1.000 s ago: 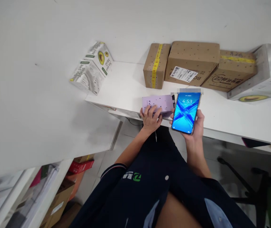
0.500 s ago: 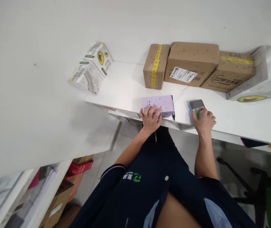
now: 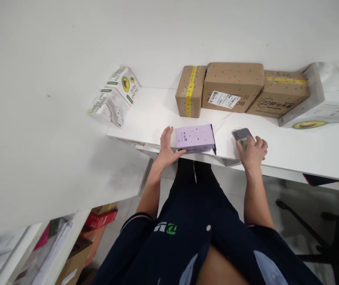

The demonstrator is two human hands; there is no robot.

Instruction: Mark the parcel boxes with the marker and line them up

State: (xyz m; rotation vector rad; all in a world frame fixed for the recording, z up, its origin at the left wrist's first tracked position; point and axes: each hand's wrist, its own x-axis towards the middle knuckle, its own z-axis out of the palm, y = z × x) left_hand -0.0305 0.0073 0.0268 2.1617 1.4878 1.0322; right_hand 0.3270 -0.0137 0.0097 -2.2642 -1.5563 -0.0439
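A lilac box (image 3: 194, 136) lies near the front edge of the white table (image 3: 151, 114). At the box's left end, my left hand (image 3: 167, 149) has its fingers and thumb spread wide. The thumb reaches along the box's lower front corner; the fingers point up beside it, apart from its top. To the right, my right hand (image 3: 251, 152) grips the near part of a grey smartphone (image 3: 242, 133), camera side up, by thumb and fingers. Its lower part is hidden under the hand. A narrow dark strip runs down the box's right end.
Along the wall stand a small taped carton (image 3: 190, 91), a labelled carton (image 3: 233, 87), another brown carton (image 3: 279, 95) and a white avocado-print box (image 3: 317, 95). A similar avocado-print box (image 3: 116, 97) leans at the left end. A chair base (image 3: 311, 237) is below right.
My left hand has come off the top of the lilac box and moved to its left end, opening its fingers. My right hand stays at the smartphone. The camera view has shifted slightly.
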